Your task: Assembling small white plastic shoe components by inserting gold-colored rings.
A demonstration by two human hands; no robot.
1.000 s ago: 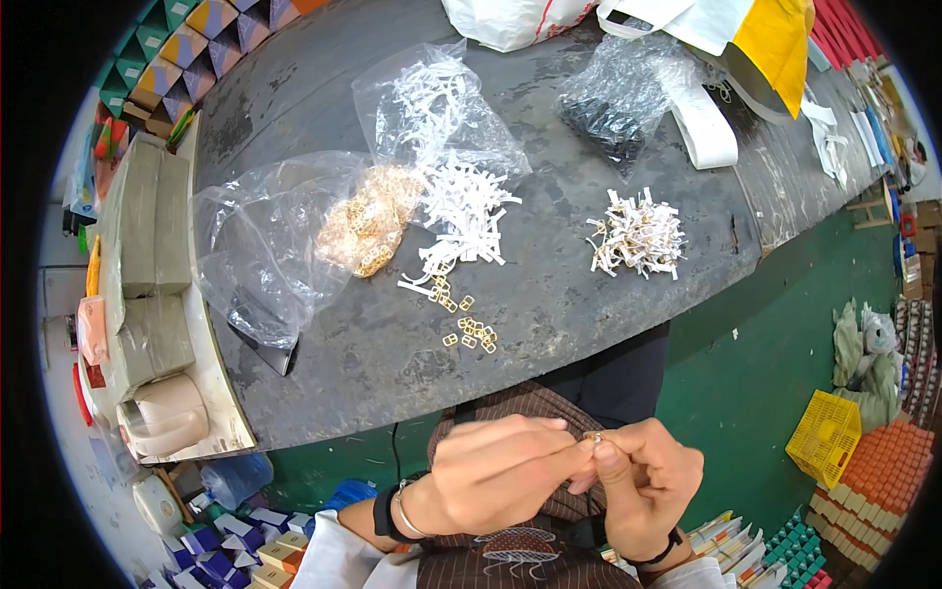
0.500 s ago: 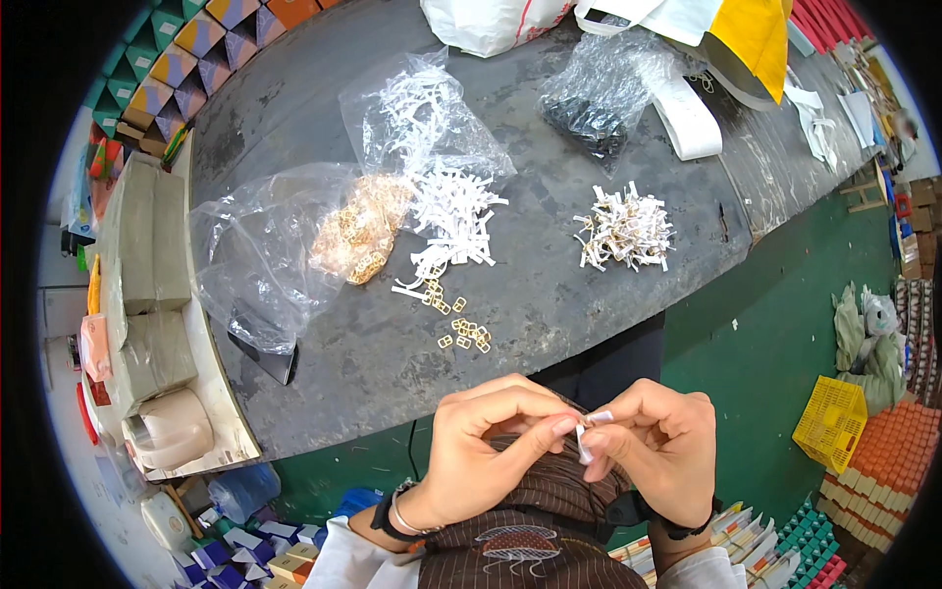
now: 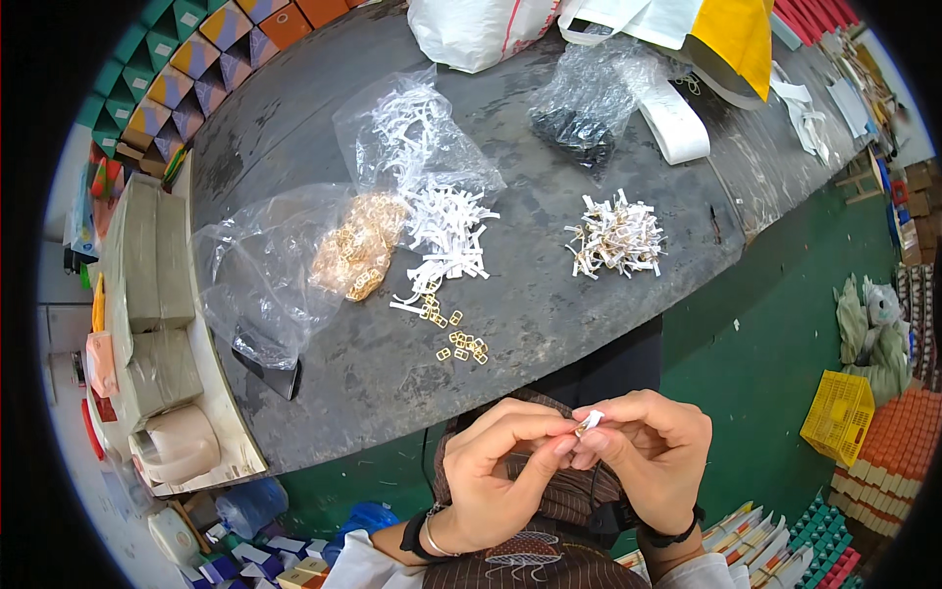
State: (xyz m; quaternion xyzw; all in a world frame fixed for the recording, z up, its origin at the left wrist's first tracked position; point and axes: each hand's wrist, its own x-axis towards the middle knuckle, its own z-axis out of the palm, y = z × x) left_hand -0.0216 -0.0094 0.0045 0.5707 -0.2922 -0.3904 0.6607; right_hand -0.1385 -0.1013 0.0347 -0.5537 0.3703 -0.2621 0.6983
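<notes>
Over my lap, in front of the table edge, my left hand (image 3: 510, 471) and my right hand (image 3: 653, 452) meet fingertip to fingertip. Both pinch a short white ribbon strip (image 3: 591, 420), with a bit of gold-coloured metal showing at it, probably a buckle. On the table (image 3: 412, 393) ahead lie loose gold buckles (image 3: 465, 346). Beyond them a heap of white ribbon strips (image 3: 446, 231) spills from a clear bag, beside a bag of gold buckles (image 3: 361, 245). Farther right is a pile of white strips with gold buckles on them (image 3: 616, 236).
A dark phone (image 3: 265, 371) lies partly under clear plastic at the left. Black items in a clear bag (image 3: 586, 133), a wide white band roll (image 3: 675, 123) and white bags (image 3: 481, 29) stand at the back. A yellow crate (image 3: 837, 417) is on the green floor.
My fingertips have drawn closer together round the strip, and less of it hangs out. The table things sit slightly shifted in the picture as my head moved.
</notes>
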